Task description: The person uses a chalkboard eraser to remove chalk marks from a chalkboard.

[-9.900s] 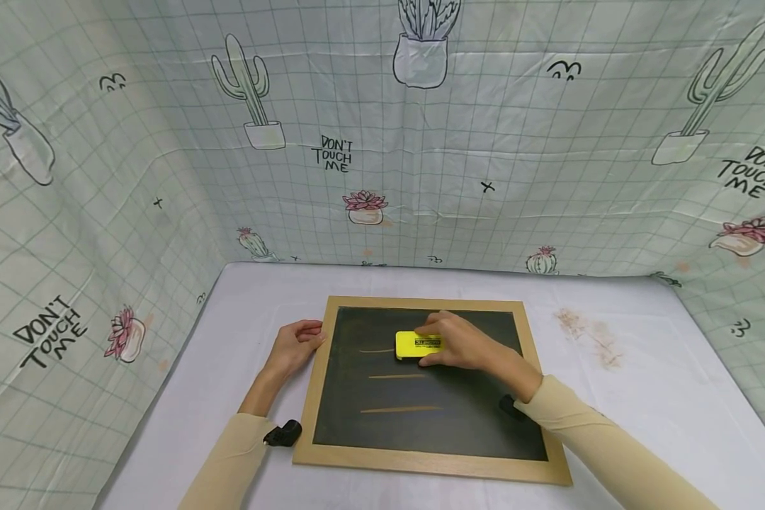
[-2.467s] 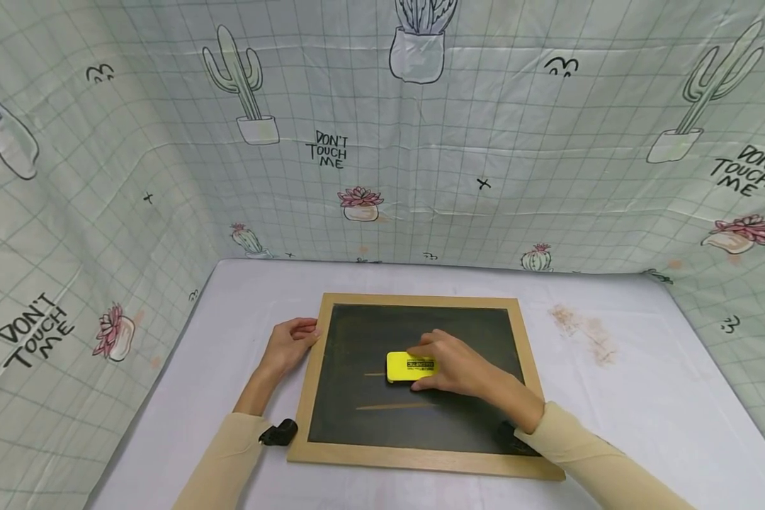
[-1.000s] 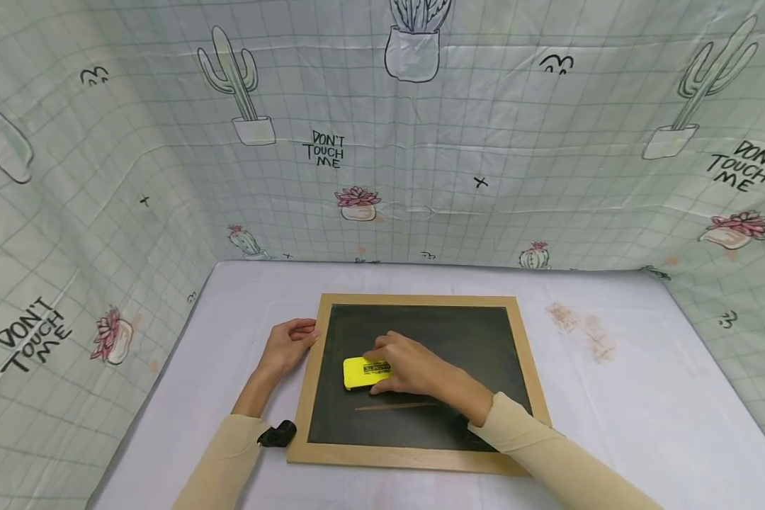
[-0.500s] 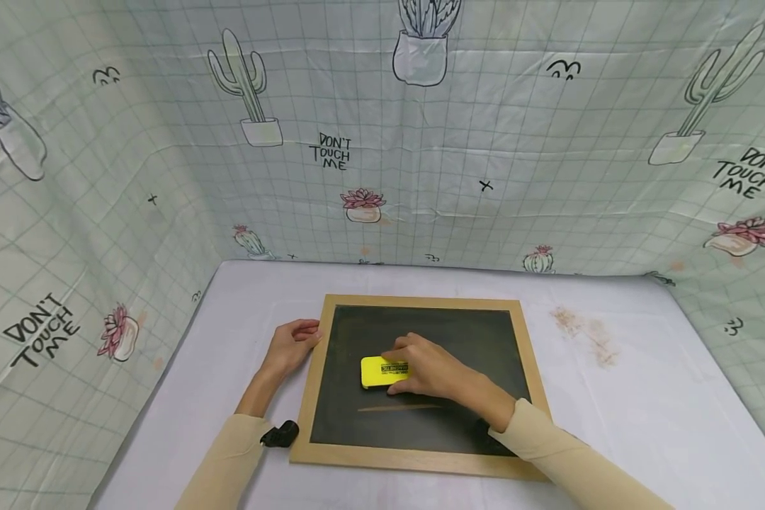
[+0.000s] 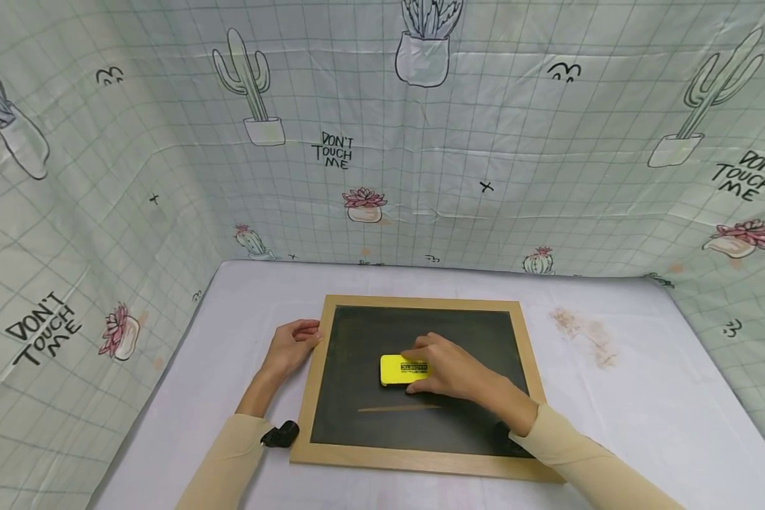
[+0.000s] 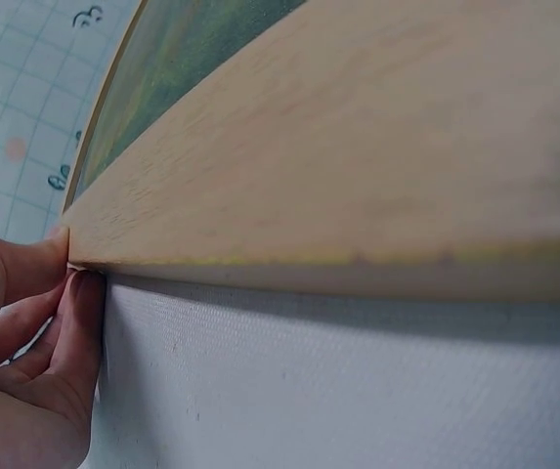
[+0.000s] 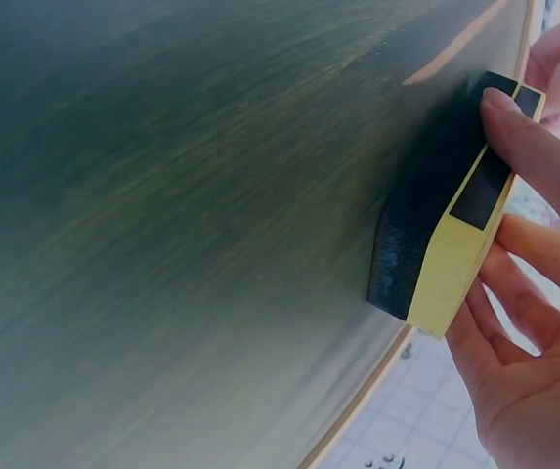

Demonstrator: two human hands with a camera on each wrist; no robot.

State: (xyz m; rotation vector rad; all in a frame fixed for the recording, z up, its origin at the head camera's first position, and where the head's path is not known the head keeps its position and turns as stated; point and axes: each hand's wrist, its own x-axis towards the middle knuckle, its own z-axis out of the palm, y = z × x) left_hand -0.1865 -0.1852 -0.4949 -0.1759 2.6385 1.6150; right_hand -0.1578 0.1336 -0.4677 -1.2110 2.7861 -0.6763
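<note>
A chalkboard [image 5: 421, 432] in a light wooden frame lies on the white table. My right hand [image 5: 452, 367] grips a yellow-topped board eraser [image 5: 395, 370] by its long sides, near the middle of the dark surface. In the right wrist view, the eraser's dark felt [image 7: 397, 259] faces the board, with the thumb along one side. A single orange-brown chalk line [image 5: 398, 408] shows below the eraser. My left hand [image 5: 290, 348] holds the frame's left edge. In the left wrist view, its thumb and curled fingers [image 6: 79, 322] meet at the wooden rim [image 6: 309, 166].
A white cloth with printed cacti [image 5: 363, 205] hangs behind the table and on both sides. Reddish-brown smudges [image 5: 586, 336] mark the tabletop right of the board. Black wrist-worn cameras, like the left one [image 5: 281, 434], sit close to the board.
Two higher chalk lines seen earlier are gone. The right hand carried the eraser down the board, went left over the middle line, then came back right. The left hand stays at the frame.
</note>
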